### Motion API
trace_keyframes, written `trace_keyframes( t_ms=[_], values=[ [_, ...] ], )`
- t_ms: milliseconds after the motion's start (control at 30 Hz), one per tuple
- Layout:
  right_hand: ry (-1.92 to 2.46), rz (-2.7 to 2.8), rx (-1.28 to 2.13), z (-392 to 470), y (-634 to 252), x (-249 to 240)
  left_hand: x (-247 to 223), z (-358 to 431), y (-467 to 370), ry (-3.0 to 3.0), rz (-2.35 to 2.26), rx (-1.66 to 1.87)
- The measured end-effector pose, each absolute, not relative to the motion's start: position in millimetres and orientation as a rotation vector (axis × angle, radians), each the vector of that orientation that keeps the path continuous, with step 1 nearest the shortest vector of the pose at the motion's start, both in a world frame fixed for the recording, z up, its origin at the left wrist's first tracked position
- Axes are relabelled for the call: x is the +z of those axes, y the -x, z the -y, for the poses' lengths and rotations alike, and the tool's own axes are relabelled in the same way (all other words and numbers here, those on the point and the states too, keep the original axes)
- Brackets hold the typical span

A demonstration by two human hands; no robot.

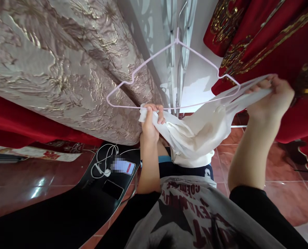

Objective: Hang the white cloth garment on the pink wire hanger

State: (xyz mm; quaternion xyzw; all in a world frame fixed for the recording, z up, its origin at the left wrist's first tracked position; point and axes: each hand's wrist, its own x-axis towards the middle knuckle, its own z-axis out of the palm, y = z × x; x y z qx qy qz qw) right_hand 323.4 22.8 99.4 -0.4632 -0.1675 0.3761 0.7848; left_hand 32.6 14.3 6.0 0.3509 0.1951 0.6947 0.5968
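A thin pale-pink clothes hanger (pixel 177 42) hangs in front of me from a hook at the top. My left hand (pixel 152 119) is closed on a gathered end of a thin white cloth (pixel 206 135), right by the hanger's bottom bar; whether it also grips the bar I cannot tell. At the right, my right hand (pixel 277 91) is raised and closed on another part of the same cloth, pulling it taut and sheer near the hanger's right end. Between the hands the fabric sags in folds above my lap. Its kind does not show.
A cream embossed drape (pixel 73 69) hangs at the left, red gold-trimmed fabric (pixel 247 38) at the right. White ornate metalwork (pixel 171 52) stands behind the hanger. A black seat-like surface (pixel 65 204) holds a lit phone (pixel 124 166), a dark phone (pixel 112 190) and white earphones (pixel 106 173).
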Motion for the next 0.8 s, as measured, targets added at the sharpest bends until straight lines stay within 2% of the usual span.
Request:
trace_keyframes(
  t_ms=[200,467,600,667,800],
  values=[
    [0.983,0.381,0.703,6,-273,60,4,-15,-45,-0.758,-0.491,1.593],
    [1.224,1.491,0.416,-8,-223,29,6,-9,-52,-0.756,-0.435,1.581],
    [1.318,1.486,0.375,-17,-223,11,2,-8,-44,-0.760,-0.528,1.568],
    [1.330,1.413,0.314,-19,-227,10,-3,-8,-31,-0.829,-0.637,1.455],
    [1.330,1.364,0.331,-25,-236,17,-9,-10,12,-1.189,-0.866,0.934]
  ],
)
